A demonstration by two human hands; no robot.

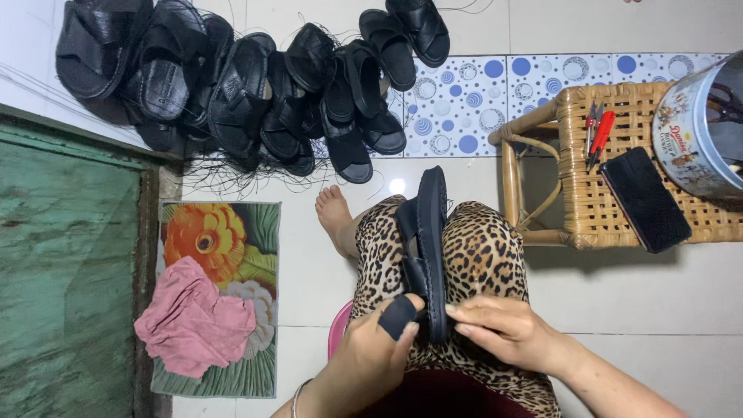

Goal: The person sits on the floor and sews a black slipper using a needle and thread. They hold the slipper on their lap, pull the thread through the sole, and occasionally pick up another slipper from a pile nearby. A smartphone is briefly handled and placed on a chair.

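A black sandal point(430, 240) stands on its edge along my leopard-print lap point(480, 255), sole to the right and strap to the left. My left hand point(371, 348) grips its near end; the thumb wears a black cloth guard point(398, 316). My right hand point(507, 329) pinches the sole's near edge from the right side, fingers closed on it. My bare foot point(337, 217) rests on the tiled floor beyond my knee.
A heap of black sandals point(248, 85) with loose threads lies at the top left. To the right, a wicker stool point(596, 193) carries red-handled snips point(597, 135), a black phone point(645, 200) and a round tin point(696, 128). A pink cloth point(193, 325) lies on a floral mat point(224, 248).
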